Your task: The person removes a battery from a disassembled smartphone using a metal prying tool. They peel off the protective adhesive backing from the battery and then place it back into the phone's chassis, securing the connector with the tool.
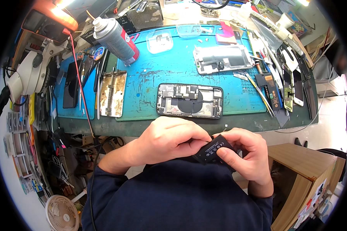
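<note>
Close to my body, past the table's front edge, my right hand [245, 152] grips a black phone battery [214, 149] with white print, thumb on its face and fingers behind. My left hand [177, 136] is closed at the battery's upper left edge, thumb and forefinger pinched together there; whatever lies in the pinch is too small to make out. Just beyond my hands an opened phone body [209, 101] lies face up on the blue mat [142, 82], its circuit board and round black coil exposed. A detached phone screen [224, 58] rests farther back to the right.
A spray can [117, 40] stands at the back left, near a metal holder plate [113, 94] and a dark phone [70, 85]. Clear plastic trays [159, 41] hold small parts. Tweezers and tools crowd the right side. A red cable [78, 65] hangs over the left edge.
</note>
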`<state>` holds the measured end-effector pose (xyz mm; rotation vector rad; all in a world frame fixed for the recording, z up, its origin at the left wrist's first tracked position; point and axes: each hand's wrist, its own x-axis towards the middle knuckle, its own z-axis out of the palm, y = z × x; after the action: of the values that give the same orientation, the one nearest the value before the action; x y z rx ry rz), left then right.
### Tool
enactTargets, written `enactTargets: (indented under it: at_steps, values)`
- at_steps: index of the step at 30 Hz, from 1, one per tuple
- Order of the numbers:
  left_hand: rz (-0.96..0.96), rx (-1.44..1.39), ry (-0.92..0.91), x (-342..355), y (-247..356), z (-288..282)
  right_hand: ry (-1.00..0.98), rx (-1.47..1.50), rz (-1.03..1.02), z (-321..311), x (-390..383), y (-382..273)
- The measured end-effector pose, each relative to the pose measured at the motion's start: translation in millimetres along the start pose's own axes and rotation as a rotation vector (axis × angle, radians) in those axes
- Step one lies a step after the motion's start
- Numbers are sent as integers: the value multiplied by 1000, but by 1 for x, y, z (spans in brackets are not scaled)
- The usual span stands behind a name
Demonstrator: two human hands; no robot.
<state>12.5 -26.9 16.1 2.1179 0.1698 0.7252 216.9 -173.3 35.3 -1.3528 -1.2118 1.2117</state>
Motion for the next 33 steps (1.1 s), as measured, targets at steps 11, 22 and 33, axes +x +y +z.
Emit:
enactTargets:
  at_steps: [11,22,33]
  values:
    - [34,-21,19,0,-3,4,65,61,-26,7,-5,4]
    - [-210,-277,90,6,1,7,229,-66,-95,9,-5,9]
    - [-263,-411,121,-4,-2,16,252,-247,-231,14,-3,12]
